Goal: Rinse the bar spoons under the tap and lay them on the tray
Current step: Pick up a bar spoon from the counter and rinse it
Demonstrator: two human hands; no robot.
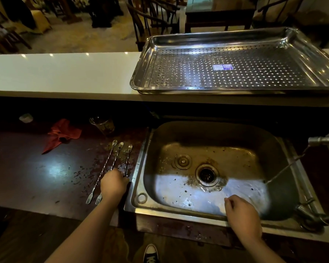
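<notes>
Left hand [114, 184] curls round the stem of the rightmost of three bar spoons [120, 145] on the dark worktop [36, 177], just beside the sink's [139, 168] left rim. Right hand [242, 215] hangs loosely curled over the sink's front edge, holding nothing. Behind, the perforated tray [302, 38] sits at the white upper worktop's [65, 73] near edge, its blue label [222, 67] unreadable.

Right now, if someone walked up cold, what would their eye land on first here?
Most likely the big perforated steel tray, gleaming on the white counter at upper right. Below it, a thin stream from the tap slants into the stained sink. Left of the sink, three bar spoons lie on the dark worktop, the left hand curled over the one nearest the sink.
</notes>
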